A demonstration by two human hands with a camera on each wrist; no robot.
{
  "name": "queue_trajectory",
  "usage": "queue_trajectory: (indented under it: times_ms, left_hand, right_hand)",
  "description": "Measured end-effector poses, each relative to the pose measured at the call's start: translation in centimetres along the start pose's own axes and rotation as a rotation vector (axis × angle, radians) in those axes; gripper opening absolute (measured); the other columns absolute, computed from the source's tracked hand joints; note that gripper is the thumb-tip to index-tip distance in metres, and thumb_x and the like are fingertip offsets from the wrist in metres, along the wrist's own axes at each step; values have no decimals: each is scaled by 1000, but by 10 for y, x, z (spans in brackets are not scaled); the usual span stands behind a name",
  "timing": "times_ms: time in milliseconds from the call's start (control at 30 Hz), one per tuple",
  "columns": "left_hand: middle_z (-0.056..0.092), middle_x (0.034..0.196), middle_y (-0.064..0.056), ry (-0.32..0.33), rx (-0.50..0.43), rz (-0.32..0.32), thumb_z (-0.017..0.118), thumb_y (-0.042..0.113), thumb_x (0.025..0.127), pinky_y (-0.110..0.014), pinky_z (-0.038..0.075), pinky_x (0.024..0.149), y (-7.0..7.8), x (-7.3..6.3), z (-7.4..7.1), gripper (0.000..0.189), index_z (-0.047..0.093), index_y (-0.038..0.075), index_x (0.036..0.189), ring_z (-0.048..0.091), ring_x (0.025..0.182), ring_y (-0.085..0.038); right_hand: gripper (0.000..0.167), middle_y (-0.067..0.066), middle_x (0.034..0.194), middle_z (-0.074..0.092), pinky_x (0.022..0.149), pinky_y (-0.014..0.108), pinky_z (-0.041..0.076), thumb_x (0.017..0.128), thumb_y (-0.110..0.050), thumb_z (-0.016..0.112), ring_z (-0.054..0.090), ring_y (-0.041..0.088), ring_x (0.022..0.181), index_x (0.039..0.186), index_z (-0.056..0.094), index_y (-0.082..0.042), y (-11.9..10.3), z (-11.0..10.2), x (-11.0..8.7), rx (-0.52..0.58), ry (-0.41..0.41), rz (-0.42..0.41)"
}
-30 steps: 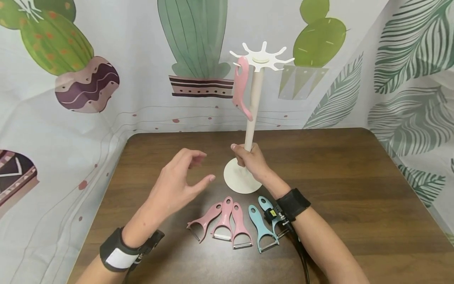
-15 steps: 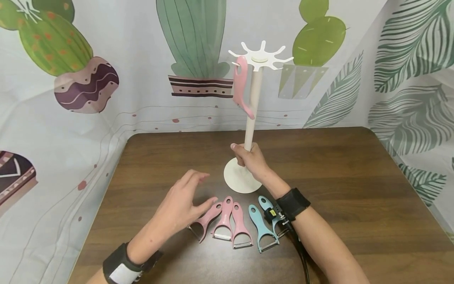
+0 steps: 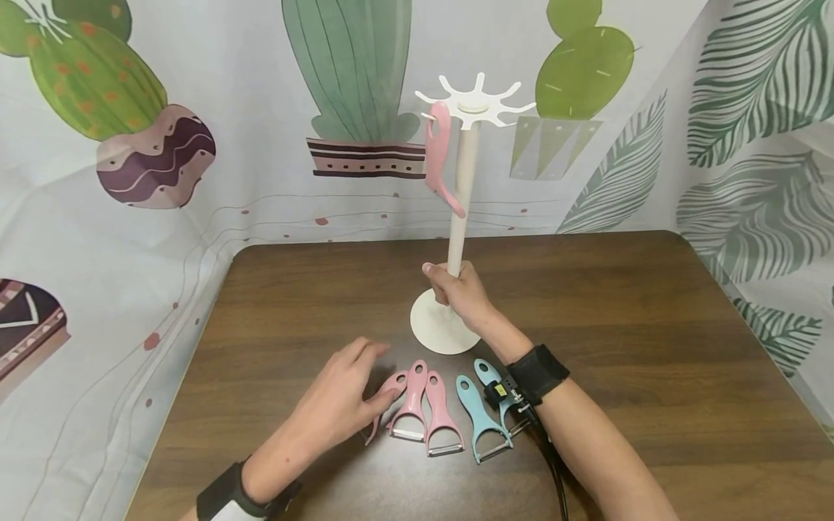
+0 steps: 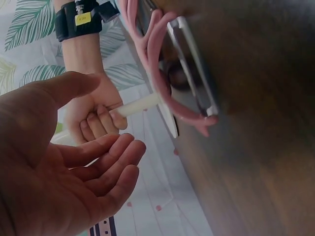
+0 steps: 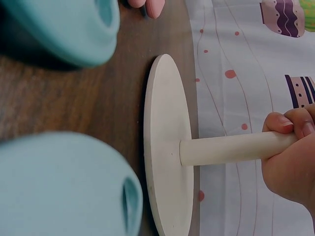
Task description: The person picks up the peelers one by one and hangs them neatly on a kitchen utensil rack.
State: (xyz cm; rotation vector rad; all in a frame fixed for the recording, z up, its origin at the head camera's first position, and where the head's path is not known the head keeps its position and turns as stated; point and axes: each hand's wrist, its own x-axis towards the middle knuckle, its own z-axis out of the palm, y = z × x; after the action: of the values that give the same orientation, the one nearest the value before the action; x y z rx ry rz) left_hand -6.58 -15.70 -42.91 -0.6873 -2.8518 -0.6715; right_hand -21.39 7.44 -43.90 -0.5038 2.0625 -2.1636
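My right hand (image 3: 461, 293) grips the lower post of a cream rack (image 3: 464, 166) with a round base and a top of radiating white hooks. From one hook on the left hangs a pink peeler (image 3: 439, 152). My left hand (image 3: 342, 398), fingers spread and loosely bent, hovers over the leftmost pink peeler (image 3: 394, 381) on the table and partly hides it. In the left wrist view nothing lies between thumb and fingers, and a pink peeler (image 4: 157, 73) shows beyond them. Two more pink peelers (image 3: 415, 398) (image 3: 440, 412) lie alongside.
To the right lie two light-blue peelers (image 3: 478, 412) (image 3: 487, 372), one partly under the right wrist's camera and strap (image 3: 538, 373). A black cable (image 3: 557, 470) runs down from that wrist. The brown table (image 3: 619, 318) meets a cactus-print cloth (image 3: 260, 145) at its back edge.
My left hand has come down and toward me, from beside the rack's base to over the leftmost pink peeler. The right hand keeps its grip on the post.
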Motion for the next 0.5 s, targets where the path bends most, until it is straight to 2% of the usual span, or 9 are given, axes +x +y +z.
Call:
queue_trajectory:
  times_ms: [233,500]
  left_hand:
    - [67,115,-8,-45,71,25,90,27,83,-49,54,98,0,-4,11,56,69,0,127,68,105,-29]
    - [66,104,-4,-61,117,36,91,22,80,-43,56,87,3,-7,20,46,71,2,117,66,93,-22]
  right_hand:
    - [58,-6,50,34,49,26,19,107,-20,59,28,12,48,61,40,10,0,0,1,24,-2,-4]
    - [58,-6,51,33,49,26,18,107,-20,59,27,12,48,61,40,9,2,0,1,41,-1,7]
